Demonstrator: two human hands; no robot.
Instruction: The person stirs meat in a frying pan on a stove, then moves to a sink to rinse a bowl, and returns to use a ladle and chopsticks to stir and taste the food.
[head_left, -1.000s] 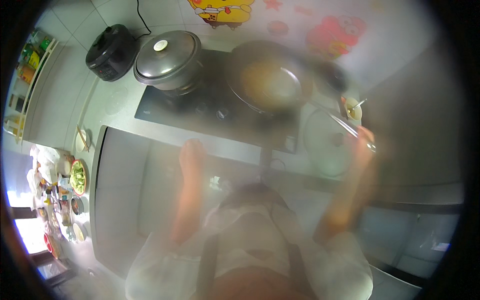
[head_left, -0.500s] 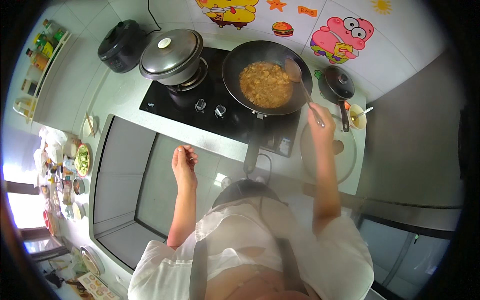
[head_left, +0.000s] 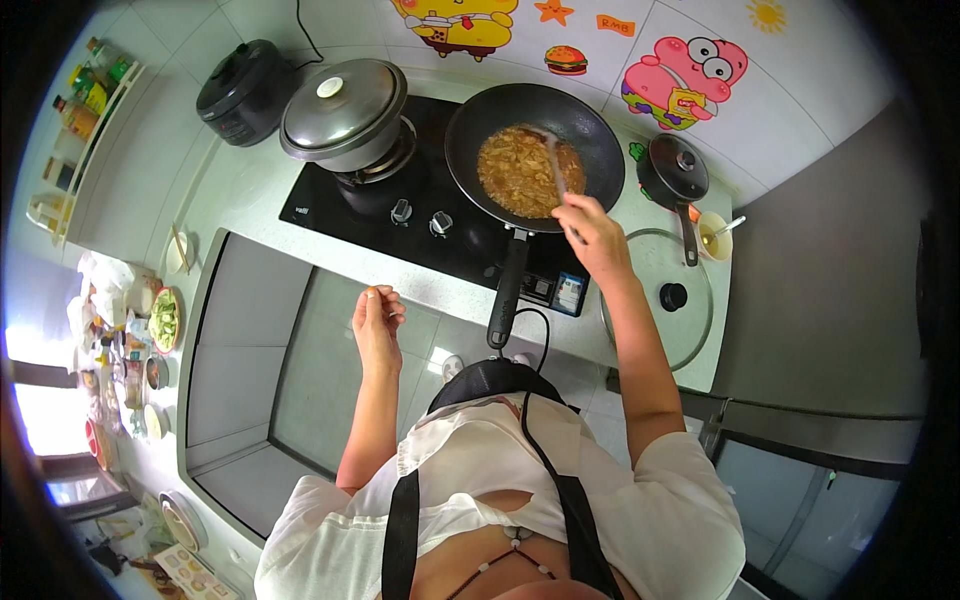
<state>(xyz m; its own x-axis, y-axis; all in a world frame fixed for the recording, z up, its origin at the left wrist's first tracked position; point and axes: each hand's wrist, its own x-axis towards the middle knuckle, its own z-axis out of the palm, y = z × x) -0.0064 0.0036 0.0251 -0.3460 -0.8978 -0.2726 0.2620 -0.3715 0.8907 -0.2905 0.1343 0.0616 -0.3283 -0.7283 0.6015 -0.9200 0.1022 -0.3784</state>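
Observation:
A long-handled cooking spoon (head_left: 553, 160) dips into the brown, saucy food (head_left: 515, 172) in a black frying pan (head_left: 598, 130). My right hand (head_left: 594, 236) grips the spoon's handle near the pan's right front rim. The head of the spoon is mostly sunk in the food. The pan sits on the right side of a black gas hob (head_left: 375, 235), its black handle pointing toward me. My left hand (head_left: 378, 322) hangs in front of the counter edge, fingers curled in toward the thumb, holding nothing.
Left of the pan stands a lidded metal pot (head_left: 340, 110), with a black rice cooker (head_left: 245, 95) beyond it. A glass lid (head_left: 650, 300) lies at right, near a small lidded saucepan (head_left: 660, 175) and a bowl (head_left: 712, 240). A plate of green pieces (head_left: 164, 320) is far left.
My right hand has moved left and nearer the pan. The spoon's head has gone from the pan's right wall down into the food. My left hand has shifted slightly right.

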